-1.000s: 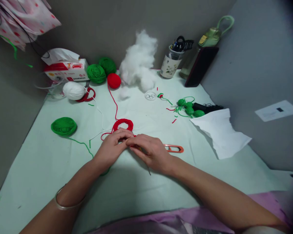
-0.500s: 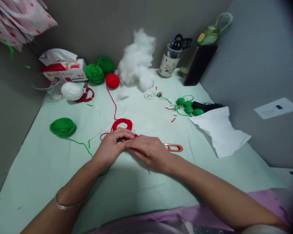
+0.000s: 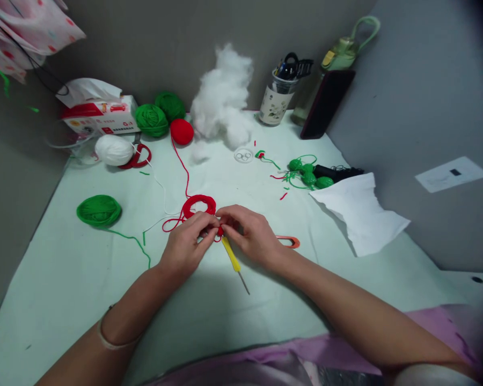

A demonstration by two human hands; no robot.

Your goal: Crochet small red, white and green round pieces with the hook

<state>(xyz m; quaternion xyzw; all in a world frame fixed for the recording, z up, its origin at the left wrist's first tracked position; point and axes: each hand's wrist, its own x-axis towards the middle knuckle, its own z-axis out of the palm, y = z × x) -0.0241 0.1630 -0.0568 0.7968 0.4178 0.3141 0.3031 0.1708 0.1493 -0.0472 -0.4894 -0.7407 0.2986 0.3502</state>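
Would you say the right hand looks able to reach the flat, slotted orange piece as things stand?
Probably yes: the flat, slotted orange piece lies close by the right hand, its visible end uncovered, though that hand is at the small red yarn piece and would likely have to leave it first.

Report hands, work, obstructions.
Left hand pinching small red yarn piece; right hand alongside. Slim yellow-handled metal tool extending toward wearer. Round red yarn coil beyond left hand, nothing visibly blocking.
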